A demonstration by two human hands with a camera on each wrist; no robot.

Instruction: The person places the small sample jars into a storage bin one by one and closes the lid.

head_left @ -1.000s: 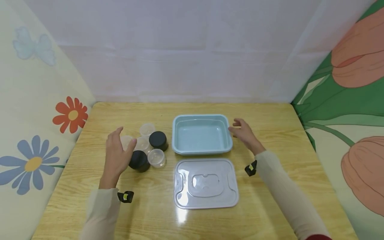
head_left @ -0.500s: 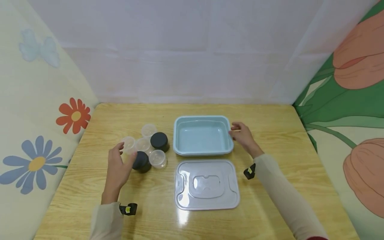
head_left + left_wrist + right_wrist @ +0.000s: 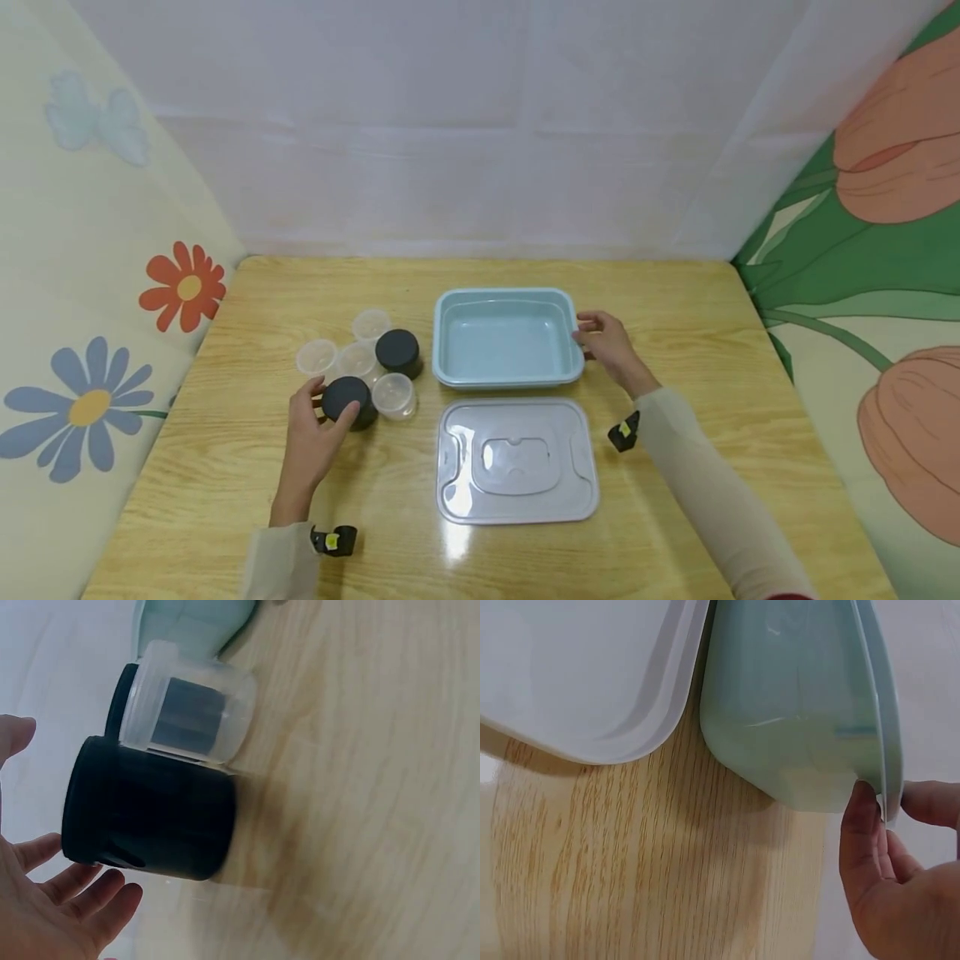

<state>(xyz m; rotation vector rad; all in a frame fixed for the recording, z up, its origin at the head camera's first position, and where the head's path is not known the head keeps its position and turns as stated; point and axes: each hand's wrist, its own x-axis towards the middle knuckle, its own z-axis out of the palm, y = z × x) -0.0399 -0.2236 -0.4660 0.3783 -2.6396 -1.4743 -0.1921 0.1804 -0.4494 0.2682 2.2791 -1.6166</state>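
Nearer black cylindrical jar [image 3: 343, 392] stands toward the left edge of the wood-grain table [image 3: 187, 500]; your left hand [image 3: 318, 432] spreads around it, gripping nothing — wide, likely, for its girth. Your right hand [image 3: 609, 343] pinches the pale-blue rectangular plastic tub [image 3: 506, 292] by its right rim — probably steadying it.

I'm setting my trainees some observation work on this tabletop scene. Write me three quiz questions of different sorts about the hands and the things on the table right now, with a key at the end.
1. Count: How many black cylindrical jars stand on the wood-grain table?

2. True or false: The right hand pinches the rim of the light-blue rectangular plastic basin.

3. Short answer: Which thing lies flat on the table, on the person's side of the basin?

Key:
1. Two.
2. True.
3. A pale-grey rectangular plastic lid.
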